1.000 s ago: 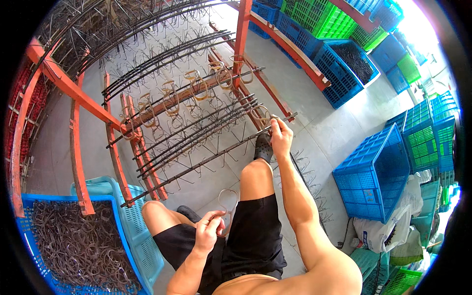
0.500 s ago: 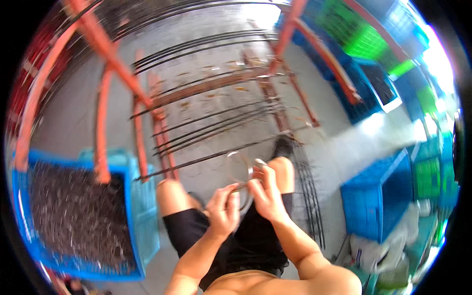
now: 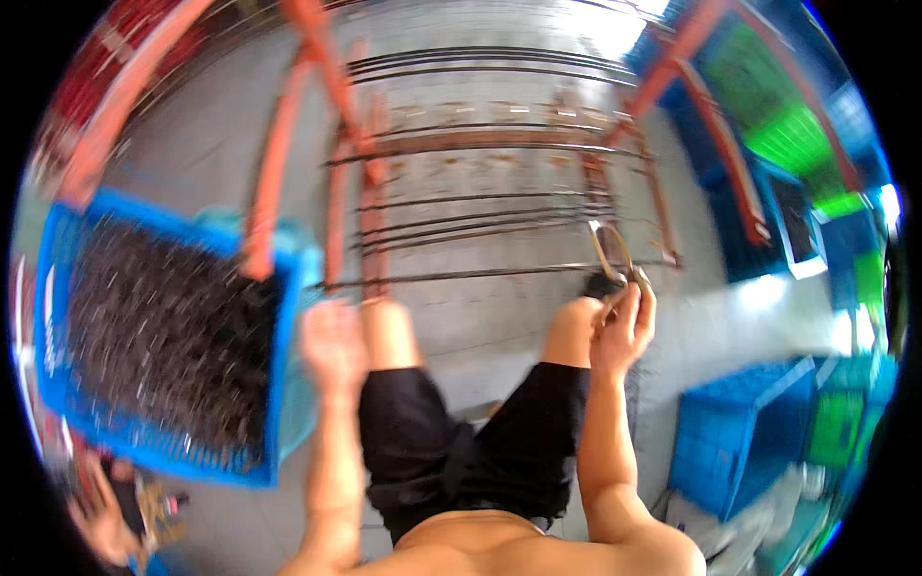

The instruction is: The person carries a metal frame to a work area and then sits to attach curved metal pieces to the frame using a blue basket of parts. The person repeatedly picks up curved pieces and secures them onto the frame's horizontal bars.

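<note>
My right hand (image 3: 622,322) is raised by my right knee, its fingers closed on a thin, pale loop-shaped piece (image 3: 600,248) that sticks up beyond the fingertips. What the loop is exactly, I cannot make out. My left hand (image 3: 333,338) is smeared by motion beside my left knee, close to the right wall of a blue crate (image 3: 279,384). Its fingers are too blurred to read. A heap of small dark pieces (image 3: 173,336) fills that crate. In front of my knees stands an orange-red frame (image 3: 375,173) with dark rods (image 3: 480,276) lying across it.
Under the blue crate is a turquoise crate (image 3: 305,413). To the right lies another blue crate (image 3: 706,432) beside pale bags (image 3: 768,509). Blue and green crates (image 3: 792,139) stand at the far right. Another person's hand (image 3: 101,523) shows at the lower left.
My hands were together over my lap at the loop-shaped piece. The left has moved away toward the blue crate; the right has moved right and forward with the loop. The view has shifted.
</note>
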Action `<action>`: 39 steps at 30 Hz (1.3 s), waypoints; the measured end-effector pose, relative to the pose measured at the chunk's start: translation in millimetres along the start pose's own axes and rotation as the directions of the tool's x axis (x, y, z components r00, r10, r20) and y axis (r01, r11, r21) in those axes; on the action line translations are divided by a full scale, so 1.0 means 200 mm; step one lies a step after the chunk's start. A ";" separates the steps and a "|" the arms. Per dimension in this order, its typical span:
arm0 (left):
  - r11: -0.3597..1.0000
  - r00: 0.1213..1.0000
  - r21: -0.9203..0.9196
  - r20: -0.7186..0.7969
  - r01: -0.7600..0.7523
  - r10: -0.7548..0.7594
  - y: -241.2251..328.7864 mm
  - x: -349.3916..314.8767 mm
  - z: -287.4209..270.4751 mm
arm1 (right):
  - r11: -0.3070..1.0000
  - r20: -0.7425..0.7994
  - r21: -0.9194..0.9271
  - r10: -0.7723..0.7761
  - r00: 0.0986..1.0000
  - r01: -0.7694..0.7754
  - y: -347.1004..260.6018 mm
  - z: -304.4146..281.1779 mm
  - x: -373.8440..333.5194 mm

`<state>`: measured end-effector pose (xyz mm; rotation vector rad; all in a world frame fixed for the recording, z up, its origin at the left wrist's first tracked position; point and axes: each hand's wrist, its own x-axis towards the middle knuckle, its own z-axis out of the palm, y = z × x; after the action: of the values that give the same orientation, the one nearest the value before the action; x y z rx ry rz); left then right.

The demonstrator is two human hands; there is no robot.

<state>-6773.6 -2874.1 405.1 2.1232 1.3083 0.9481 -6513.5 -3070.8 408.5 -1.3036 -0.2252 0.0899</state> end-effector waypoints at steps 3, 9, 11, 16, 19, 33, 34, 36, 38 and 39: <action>0.912 0.956 0.370 -0.287 0.175 -0.067 -0.61 0.28 -0.21 | 0.999 -0.224 -0.018 -0.047 0.973 0.044 0.07 -0.16 0.27; 0.481 0.579 0.397 -0.175 0.782 -0.796 -1.62 0.43 -0.26 | 0.980 -0.165 -0.113 0.145 0.976 -0.165 0.29 -0.18 0.42; 0.370 0.447 0.465 -0.064 0.804 -0.892 -1.78 0.46 -0.28 | 0.986 -0.164 -0.002 0.166 0.972 -0.168 0.33 -0.16 0.42; 0.498 0.581 0.512 0.000 0.699 -0.814 -1.77 0.43 -0.35 | 0.962 -0.135 0.123 0.261 0.956 -0.246 0.36 -0.16 0.41; 0.678 0.718 0.431 0.095 0.595 -0.690 -1.54 0.41 -0.41 | 0.962 -0.087 0.133 0.252 0.964 -0.239 0.37 -0.16 0.40; 0.808 0.859 -0.340 -0.001 0.481 -0.512 -0.70 0.32 -0.57 | 0.933 -0.182 0.306 0.251 0.951 -0.188 0.39 -0.15 0.38; 0.761 0.872 -0.469 0.042 0.448 -0.488 -0.66 0.29 -0.56 | 0.936 -0.170 0.303 0.240 0.956 -0.181 0.39 -0.15 0.38; 0.696 0.894 -0.594 0.095 0.404 -0.438 -0.56 0.23 -0.54 | 0.929 -0.169 0.294 0.282 0.944 -0.225 0.39 -0.14 0.38; 0.636 0.911 -0.682 0.112 0.361 -0.398 -0.45 0.17 -0.50 | 0.953 -0.148 0.244 0.219 0.964 -0.179 0.40 -0.13 0.38; 0.607 0.930 -0.721 0.149 0.334 -0.335 -0.39 0.13 -0.47 | 0.963 -0.174 0.215 0.205 0.963 -0.166 0.41 -0.12 0.38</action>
<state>-6881.0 -2813.4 420.7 1.1896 1.0100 1.0678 -6429.8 -3057.4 332.1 -1.1230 0.0738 0.1402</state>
